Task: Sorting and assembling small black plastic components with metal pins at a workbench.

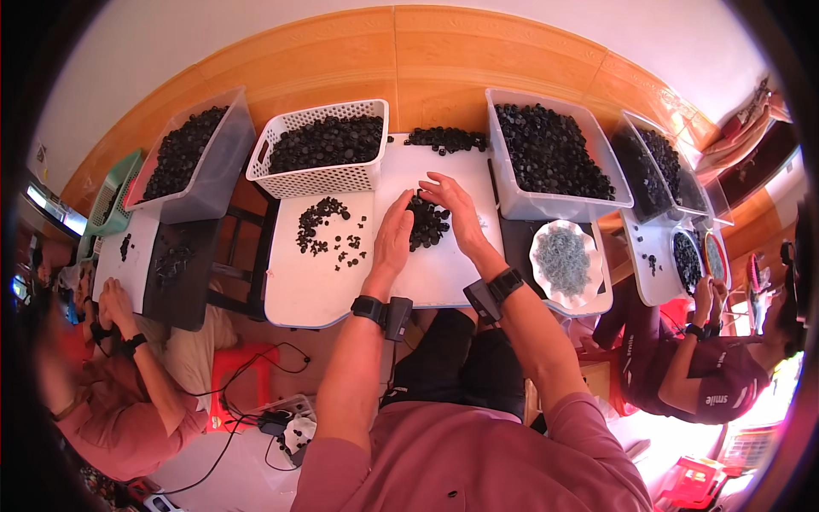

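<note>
Up along the far edge of the white table stand the containers: a white perforated basket heaped with small black parts, and to its right a clear plastic bin filled with the same dark pieces. Another clear bin of black parts sits on the neighbouring table to the left, and two more clear bins stand further right. A scalloped white dish near the person's right forearm holds a mound of fine grey-green bits.

Both hands rest on a small pile of black parts in the middle of the table. The left hand lies flat beside the pile, fingers extended and loosely together, grasping nothing visible. The right hand arches over the pile with fingers spread and bent; whether it pinches any piece cannot be told, since the fingers cover the parts beneath. Scattered black pieces lie loose just to the left.

Each wrist wears a black band with a small device. Co-workers at either side are cut off by the dark rim, and their work is too small to make out.
</note>
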The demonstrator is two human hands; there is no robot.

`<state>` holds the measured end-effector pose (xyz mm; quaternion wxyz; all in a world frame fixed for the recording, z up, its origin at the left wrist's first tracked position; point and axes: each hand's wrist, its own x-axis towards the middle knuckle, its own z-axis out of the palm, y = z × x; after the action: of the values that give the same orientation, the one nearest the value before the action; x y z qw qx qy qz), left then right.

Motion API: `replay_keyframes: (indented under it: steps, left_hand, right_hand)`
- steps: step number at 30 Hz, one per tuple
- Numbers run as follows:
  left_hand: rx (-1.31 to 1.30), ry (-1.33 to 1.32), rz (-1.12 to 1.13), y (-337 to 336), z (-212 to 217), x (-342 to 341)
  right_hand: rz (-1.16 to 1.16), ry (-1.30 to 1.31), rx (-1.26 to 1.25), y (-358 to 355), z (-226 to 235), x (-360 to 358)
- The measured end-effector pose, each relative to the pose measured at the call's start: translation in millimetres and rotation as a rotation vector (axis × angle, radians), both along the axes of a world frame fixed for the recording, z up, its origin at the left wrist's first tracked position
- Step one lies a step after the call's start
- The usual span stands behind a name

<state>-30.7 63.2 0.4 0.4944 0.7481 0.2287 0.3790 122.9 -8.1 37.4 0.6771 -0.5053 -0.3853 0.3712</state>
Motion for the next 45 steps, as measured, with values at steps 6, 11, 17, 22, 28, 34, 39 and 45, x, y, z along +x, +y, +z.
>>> replay_keyframes:
  steps: [6, 11, 17, 22, 28, 34, 39, 45]
  left_hand:
    - [-0.101, -0.066, 0.036, 3, -3, 3]
    - [-0.199, -0.123, 0.100, 13, -9, -7]
    - [0.140, -0.012, 0.069, 2, -9, 4]
    - [0.205, 0.021, 0.081, 2, -8, 1]
    - [-0.077, -0.145, 0.145, 10, -15, -3]
    - [-0.013, -0.130, 0.242, 6, -13, -3]
    - [0.034, -0.039, 0.381, -18, -6, 1]
    - [0.018, 0.120, 0.157, -63, -15, -5]
  right_hand:
    - [-0.225, -0.456, -0.124, -6, -2, 31]
    - [-0.225, -0.865, -0.405, -19, 4, 33]
    - [-0.216, -0.984, -0.380, -18, -18, 25]
    - [-0.317, -0.782, -0.302, -35, -10, 13]
    - [-0.309, -0.791, -0.328, -62, -30, -10]
    - [-0.369, -0.863, -0.368, -59, -33, -25]
    - [-0.440, -0.873, -0.308, -61, -44, -17]
    - [-0.471, -0.836, -0.112, -67, -48, -22]
